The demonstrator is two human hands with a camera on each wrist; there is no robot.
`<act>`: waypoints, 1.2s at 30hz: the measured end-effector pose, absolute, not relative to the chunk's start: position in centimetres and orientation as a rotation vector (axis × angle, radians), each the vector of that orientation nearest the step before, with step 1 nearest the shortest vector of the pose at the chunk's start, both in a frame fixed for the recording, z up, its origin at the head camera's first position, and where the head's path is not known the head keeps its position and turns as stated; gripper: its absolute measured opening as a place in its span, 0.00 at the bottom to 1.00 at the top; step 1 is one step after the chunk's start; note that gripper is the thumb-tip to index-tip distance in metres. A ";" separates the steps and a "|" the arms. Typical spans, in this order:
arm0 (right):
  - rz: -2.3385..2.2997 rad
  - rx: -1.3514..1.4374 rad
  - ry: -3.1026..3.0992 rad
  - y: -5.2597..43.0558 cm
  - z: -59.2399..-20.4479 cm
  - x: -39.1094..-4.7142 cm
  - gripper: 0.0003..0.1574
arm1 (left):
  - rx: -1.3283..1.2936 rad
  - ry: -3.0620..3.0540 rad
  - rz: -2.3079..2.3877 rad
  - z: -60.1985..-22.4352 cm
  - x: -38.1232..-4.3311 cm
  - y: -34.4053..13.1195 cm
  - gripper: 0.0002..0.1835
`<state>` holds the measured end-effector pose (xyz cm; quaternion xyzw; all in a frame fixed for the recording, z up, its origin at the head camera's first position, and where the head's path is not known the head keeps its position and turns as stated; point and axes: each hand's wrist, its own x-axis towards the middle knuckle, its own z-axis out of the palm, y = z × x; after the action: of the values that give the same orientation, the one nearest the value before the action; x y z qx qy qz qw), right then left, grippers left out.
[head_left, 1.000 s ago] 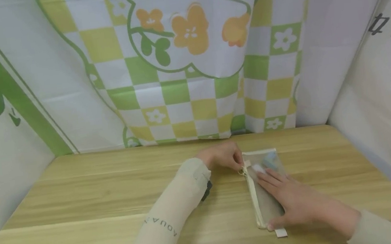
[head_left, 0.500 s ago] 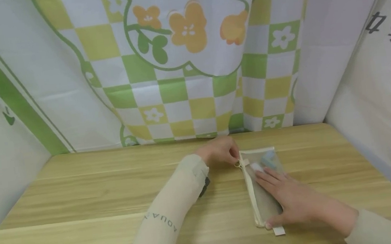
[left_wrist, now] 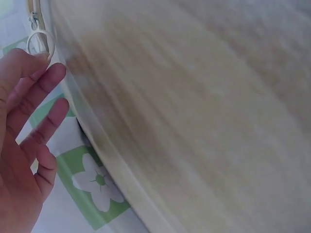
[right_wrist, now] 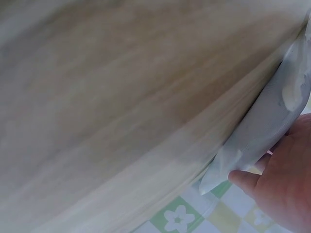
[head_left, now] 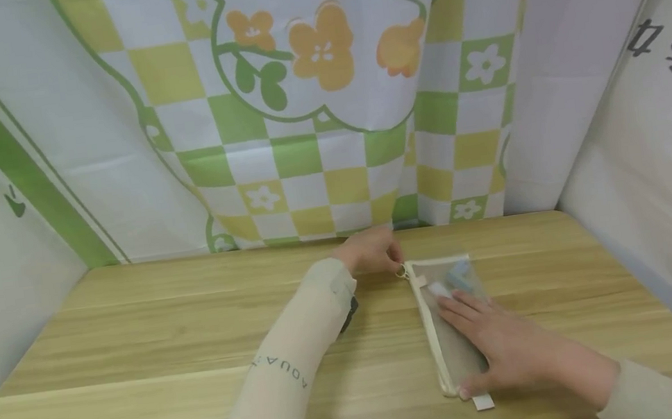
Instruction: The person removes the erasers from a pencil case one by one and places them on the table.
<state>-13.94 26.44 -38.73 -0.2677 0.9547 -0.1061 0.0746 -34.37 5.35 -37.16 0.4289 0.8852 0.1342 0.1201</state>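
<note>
A see-through mesh zipper pouch [head_left: 454, 352] with a cream zipper along its left side lies flat on the table. Inside it show a pale blue item [head_left: 459, 276] and a white one [head_left: 439, 290], their kinds unclear. My left hand [head_left: 371, 251] pinches the ring [left_wrist: 53, 42] of the zipper pull between thumb and index finger, at the pouch's far left corner; its other fingers are loosely bent. My right hand [head_left: 507, 346] rests on the pouch with fingers stretched out, covering part of it. In the right wrist view, the thumb lies at the pouch's edge.
The wooden table [head_left: 169, 335] reaches back to a checked, flowered cloth [head_left: 304, 154]. White printed walls stand at the left and right [head_left: 651, 164]. A small white tag [head_left: 483, 402] sticks out from the pouch's near end.
My left hand has moved the zipper pull away from me and slightly left, up to the pouch's far corner. My right hand has stayed on the pouch.
</note>
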 end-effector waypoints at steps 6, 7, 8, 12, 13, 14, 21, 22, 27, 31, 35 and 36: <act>-0.318 -0.839 2.869 26.6 -38.8 -13.9 0.74 | 1.218 2.681 0.333 -36.8 -34.6 5.5 0.03; -0.314 -0.848 2.873 26.6 -38.8 -13.9 0.74 | 1.210 2.695 0.328 -36.8 -34.7 5.5 0.04; -0.308 -0.857 2.880 26.7 -38.8 -13.9 0.74 | 1.205 2.711 0.324 -36.7 -34.7 5.6 0.04; -0.296 -0.872 2.896 26.9 -38.9 -13.8 0.74 | 1.220 2.751 0.323 -36.5 -35.0 5.7 0.04; -0.298 -0.872 2.896 26.9 -38.9 -13.8 0.73 | 1.226 2.760 0.328 -36.5 -35.0 5.7 0.03; -0.299 -0.872 2.894 26.9 -38.8 -13.8 0.74 | 1.229 2.763 0.336 -36.5 -35.0 5.7 0.03; -0.306 -0.874 2.895 26.5 -38.9 -14.0 0.74 | 1.225 2.739 0.378 -36.7 -34.9 5.4 0.05; -0.307 -0.871 2.896 26.5 -39.0 -14.0 0.74 | 1.222 2.742 0.370 -36.7 -34.9 5.4 0.04; -0.279 -0.909 2.924 26.2 -39.1 -14.2 0.71 | 1.236 2.797 0.286 -36.6 -35.1 5.2 0.04; -0.281 -0.928 2.907 26.0 -39.1 -14.3 0.69 | 1.231 2.826 0.240 -37.0 -35.4 5.0 0.04; -0.293 -0.904 2.901 26.1 -39.1 -14.1 0.70 | 1.245 2.777 0.290 -36.8 -35.4 5.0 0.08; -0.297 -0.901 2.905 26.2 -39.1 -14.1 0.70 | 1.252 2.768 0.304 -36.7 -35.4 5.0 0.08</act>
<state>-14.08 26.16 -39.14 -0.2944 0.9498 -0.0970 0.0427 -35.36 5.03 -36.74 0.4098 0.9057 0.0995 0.0442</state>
